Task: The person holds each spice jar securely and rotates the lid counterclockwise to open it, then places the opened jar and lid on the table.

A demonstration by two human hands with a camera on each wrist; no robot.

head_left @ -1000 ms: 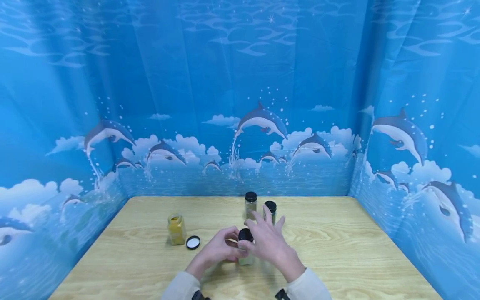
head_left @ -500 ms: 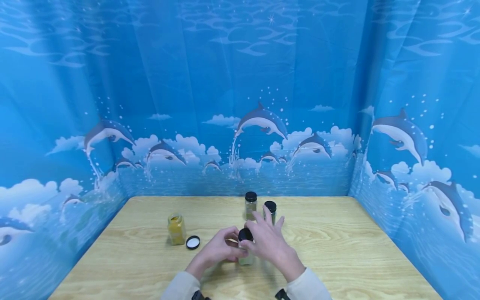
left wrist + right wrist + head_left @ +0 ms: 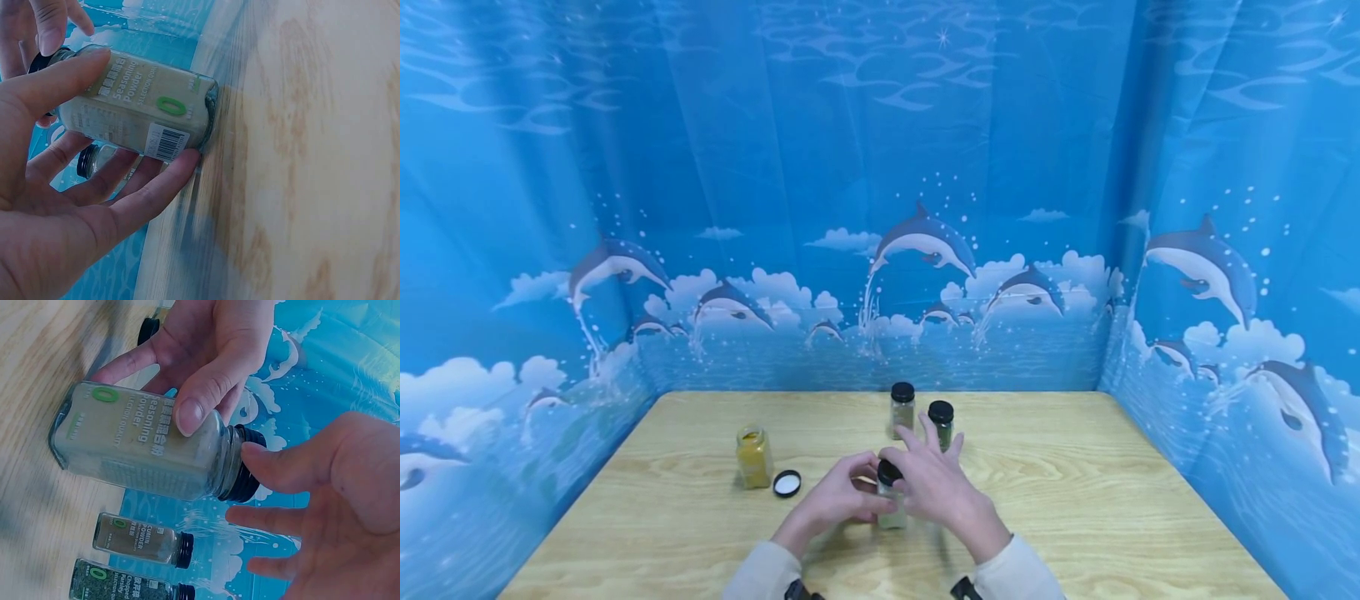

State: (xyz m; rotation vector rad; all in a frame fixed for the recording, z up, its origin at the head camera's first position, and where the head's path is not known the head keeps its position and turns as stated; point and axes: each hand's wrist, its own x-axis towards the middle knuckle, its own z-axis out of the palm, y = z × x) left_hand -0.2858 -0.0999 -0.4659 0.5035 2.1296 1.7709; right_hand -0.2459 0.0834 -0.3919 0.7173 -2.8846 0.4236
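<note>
A clear glass jar of pale seasoning powder [image 3: 892,518] stands at the middle of the table. My left hand [image 3: 841,493] grips its body from the left, thumb laid across the label in both wrist views. On top sits a black screw lid [image 3: 242,485], which my right hand [image 3: 946,490] pinches. In the right wrist view the right thumb presses the lid's side, while two other fingers stick out away from it. Behind the right hand are two capped jars, cumin powder [image 3: 139,539] and chopped parsley [image 3: 122,585].
To the left stands an uncapped jar of yellow powder [image 3: 753,460]. A loose black lid [image 3: 787,483] lies beside it, white inside facing up. A blue dolphin-print curtain [image 3: 775,250] surrounds the back and sides of the wooden table [image 3: 1097,500].
My right hand has turned slightly to the left on the lid, and its outstretched fingers have shifted off the parsley jar's lid in view. The left hand has stayed put.
</note>
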